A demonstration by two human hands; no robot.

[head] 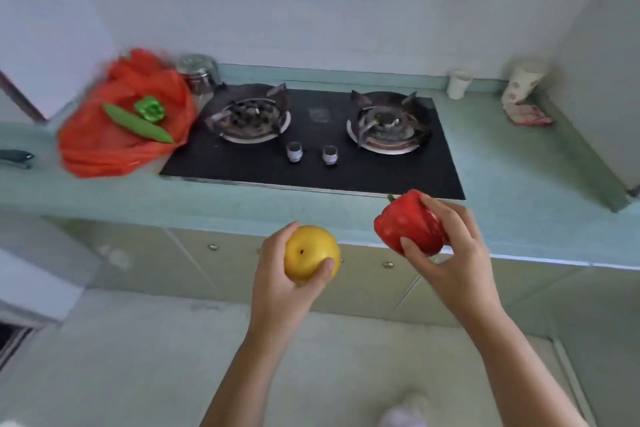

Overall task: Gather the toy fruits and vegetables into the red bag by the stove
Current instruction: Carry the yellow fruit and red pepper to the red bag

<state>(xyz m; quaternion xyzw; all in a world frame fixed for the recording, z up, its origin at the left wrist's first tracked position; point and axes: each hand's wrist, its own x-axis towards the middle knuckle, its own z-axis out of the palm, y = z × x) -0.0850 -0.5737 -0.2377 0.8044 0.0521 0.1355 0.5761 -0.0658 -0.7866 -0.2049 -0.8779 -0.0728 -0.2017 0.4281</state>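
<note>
My left hand [277, 284] curls its fingers round a round yellow toy fruit [310, 251], short of the table's front edge. My right hand [453, 260] grips a glossy red toy bell pepper [405, 224], stem pointing up-left at the black two-burner stove [311, 166]. At the pale green table's [502, 184] left end, just beside the stove, the crumpled red plastic bag [104, 149] carries a green toy pepper [150, 108] and a long green toy pod [138, 124] lying slantwise.

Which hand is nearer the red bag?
Left. The left hand grips a yellow toy fruit right of the red plastic bag; the right hand grips a red toy pepper farther right.
</note>
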